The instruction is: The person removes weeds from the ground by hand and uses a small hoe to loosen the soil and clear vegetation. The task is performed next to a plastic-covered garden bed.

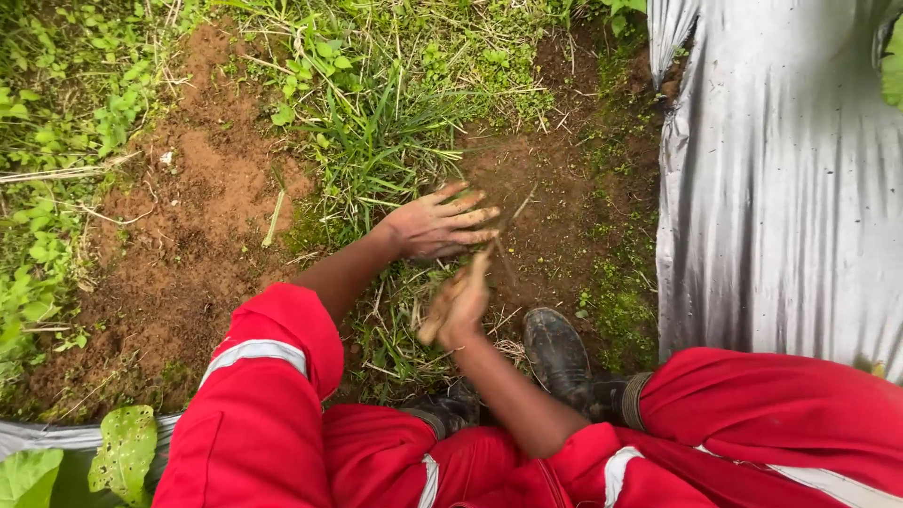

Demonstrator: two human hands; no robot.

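Plot of ground point(202, 235): bare reddish-brown soil with grass and low weeds around it, viewed from above by a crouching person in a red coverall with grey reflective bands. Plastic sheet point(781, 179): silver-grey, wrinkled, covering the bed along the right side, its edge just beside the worked soil; a second strip showed at the lower left under broad green leaves point(122, 452). Grass clump point(376, 150): long green blades, standing beside and behind the left hand, still rooted. Boot point(557, 353): dark and muddy, planted near the right hand, the other boot mostly hidden under the arm. Left hand point(442, 224): palm down, fingers spread wide and flat on the soil at the foot of the clump, holding nothing. Right hand point(461, 306): closed around a short wooden stick point(470, 282), soiled, its tip angled toward the soil just under the left fingertips; whether the tip had entered the soil could not be told. Handling note, as a judgement: the work appeared to be loosening soil at the grass roots; the stick would serve best worked in low beside the base, levering up, with the left fingers kept clear of the tip and the sheet edge left untorn.
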